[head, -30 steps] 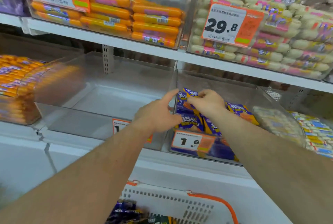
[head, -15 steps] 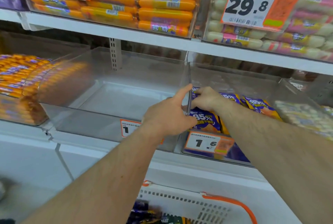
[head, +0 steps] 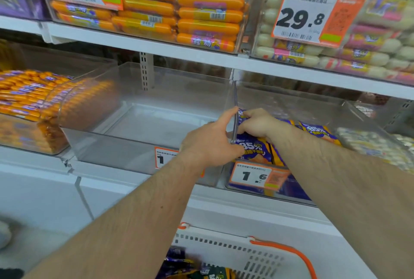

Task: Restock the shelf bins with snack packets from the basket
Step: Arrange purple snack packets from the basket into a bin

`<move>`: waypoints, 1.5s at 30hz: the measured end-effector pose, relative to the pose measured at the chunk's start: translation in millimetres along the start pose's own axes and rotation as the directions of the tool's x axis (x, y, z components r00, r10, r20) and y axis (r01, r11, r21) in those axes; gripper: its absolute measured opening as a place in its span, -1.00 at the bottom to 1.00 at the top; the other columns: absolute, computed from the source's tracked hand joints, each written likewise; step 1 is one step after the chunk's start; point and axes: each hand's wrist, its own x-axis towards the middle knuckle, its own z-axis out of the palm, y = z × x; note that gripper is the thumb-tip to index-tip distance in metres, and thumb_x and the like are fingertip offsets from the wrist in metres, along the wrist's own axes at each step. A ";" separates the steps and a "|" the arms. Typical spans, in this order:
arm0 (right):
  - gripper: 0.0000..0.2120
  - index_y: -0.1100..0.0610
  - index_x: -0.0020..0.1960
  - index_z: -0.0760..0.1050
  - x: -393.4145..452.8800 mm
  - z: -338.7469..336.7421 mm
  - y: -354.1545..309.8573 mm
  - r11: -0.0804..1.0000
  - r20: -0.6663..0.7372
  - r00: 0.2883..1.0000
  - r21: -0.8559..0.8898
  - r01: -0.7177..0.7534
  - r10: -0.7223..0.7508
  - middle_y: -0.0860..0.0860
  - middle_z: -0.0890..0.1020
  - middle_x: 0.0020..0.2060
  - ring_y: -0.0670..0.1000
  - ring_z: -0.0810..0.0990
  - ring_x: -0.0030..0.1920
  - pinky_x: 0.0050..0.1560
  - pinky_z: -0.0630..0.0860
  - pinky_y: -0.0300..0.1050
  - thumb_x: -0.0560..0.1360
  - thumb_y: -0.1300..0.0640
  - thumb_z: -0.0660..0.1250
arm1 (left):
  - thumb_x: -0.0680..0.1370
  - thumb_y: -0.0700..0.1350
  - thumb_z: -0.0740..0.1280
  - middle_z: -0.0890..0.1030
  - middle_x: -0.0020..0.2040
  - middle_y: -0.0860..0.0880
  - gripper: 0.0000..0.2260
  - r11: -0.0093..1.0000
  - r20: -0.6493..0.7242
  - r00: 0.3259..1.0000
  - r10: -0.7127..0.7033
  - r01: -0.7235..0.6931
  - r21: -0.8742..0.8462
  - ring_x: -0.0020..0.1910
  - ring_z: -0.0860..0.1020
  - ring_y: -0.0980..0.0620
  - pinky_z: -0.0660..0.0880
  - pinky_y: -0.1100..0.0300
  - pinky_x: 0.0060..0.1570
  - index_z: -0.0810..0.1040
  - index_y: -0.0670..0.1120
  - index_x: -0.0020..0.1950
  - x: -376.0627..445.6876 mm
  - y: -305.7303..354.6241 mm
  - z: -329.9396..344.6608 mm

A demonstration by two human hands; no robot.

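My left hand grips the bin wall; my right hand, fingers curled, presses purple packets beside it.

a shop, a grocery aisle; white shelves carry clear plastic bins of packed sausages; orange-and-white price tags reading 28.8, 29.8 and 1.6 hang on the bin fronts; a white shopping basket with an orange handle sits below.
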 end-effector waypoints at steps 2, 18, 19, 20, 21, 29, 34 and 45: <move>-0.64 0.12 0.17 0.60 -17.6 -4.6 -3.5 0.999 -0.101 0.994 -0.009 0.032 -0.033 0.11 0.65 0.04 0.16 0.62 0.06 0.07 0.60 0.07 0.38 0.13 0.45 | 0.42 0.17 0.42 0.49 0.30 0.08 -0.20 0.999 -0.004 1.000 0.007 -0.007 -0.038 0.20 0.53 0.04 0.51 0.02 0.16 0.01 0.35 0.51 0.4 -0.6 -0.8; -0.90 0.10 -0.25 0.60 -211.6 204.4 47.1 0.936 -0.328 0.939 0.289 0.201 -0.100 -0.03 0.60 -0.30 0.10 0.58 -0.17 -0.06 0.54 0.01 0.42 0.22 0.36 | 0.45 -0.19 0.35 0.57 0.12 -0.04 -0.68 0.966 -0.192 0.961 -0.198 0.158 -0.204 0.14 0.51 -0.04 0.31 0.32 0.11 0.57 -0.12 0.20 -205.0 -101.4 77.7; -0.88 0.09 -0.24 0.59 -220.6 223.4 52.6 0.956 -0.154 0.985 0.272 0.113 -0.072 -0.05 0.58 -0.30 0.05 0.57 -0.18 -0.07 0.54 -0.04 0.46 0.21 0.34 | 0.47 -0.22 0.36 0.56 0.11 0.00 -0.69 0.937 -0.105 0.952 -0.288 0.257 -0.236 0.13 0.52 0.00 0.35 0.29 0.09 0.56 -0.10 0.22 -216.9 -109.2 82.7; -0.85 0.07 -0.24 0.58 -230.2 240.2 56.5 0.972 -0.001 0.999 0.230 0.053 -0.054 -0.06 0.57 -0.31 0.01 0.55 -0.21 -0.09 0.52 -0.09 0.49 0.19 0.32 | 0.48 -0.22 0.35 0.56 0.08 0.02 -0.71 0.904 -0.026 0.932 -0.362 0.344 -0.255 0.11 0.53 0.01 0.39 0.25 0.06 0.55 -0.08 0.20 -227.0 -117.7 88.7; -0.83 0.07 -0.24 0.58 -239.1 256.6 61.0 0.982 0.133 0.990 0.189 0.013 -0.039 -0.05 0.57 -0.30 0.00 0.53 -0.23 -0.11 0.50 -0.11 0.51 0.18 0.30 | 0.50 -0.22 0.35 0.57 0.06 0.03 -0.73 0.876 0.039 0.910 -0.412 0.408 -0.259 0.08 0.54 0.01 0.41 0.22 0.03 0.54 -0.06 0.18 -236.2 -125.7 94.8; -0.47 -0.02 0.41 0.44 -281.1 342.9 94.6 0.981 0.620 0.779 -0.191 0.036 0.092 0.07 0.49 0.37 0.18 0.45 0.34 0.31 0.45 0.14 0.46 0.21 0.14 | 0.55 -0.17 0.31 0.55 0.07 0.07 -0.77 0.801 0.165 0.834 -0.527 0.552 -0.230 0.06 0.50 0.06 0.39 0.22 0.02 0.53 -0.02 0.20 -267.6 -151.6 118.1; -0.43 -0.02 0.48 0.35 -283.6 347.6 98.7 0.975 0.640 0.764 -0.210 0.071 0.082 0.06 0.43 0.43 0.17 0.41 0.39 0.31 0.46 0.08 0.48 0.18 0.13 | 0.56 -0.16 0.31 0.55 0.06 0.08 -0.77 0.785 0.198 0.819 -0.538 0.573 -0.236 0.03 0.50 0.08 0.39 0.23 -0.02 0.53 -0.03 0.21 -272.3 -152.8 122.9; -0.86 -0.03 -0.07 0.54 -287.5 340.5 71.2 0.970 0.397 0.900 -0.221 -0.097 0.180 0.03 0.53 0.14 0.18 0.41 0.24 0.27 0.33 0.10 0.51 0.12 0.21 | 0.52 -0.27 0.28 0.58 0.17 0.04 -0.68 0.865 0.239 0.861 -0.450 0.486 -0.124 0.12 0.50 0.09 0.42 0.24 0.10 0.55 -0.04 0.24 -272.0 -143.2 118.4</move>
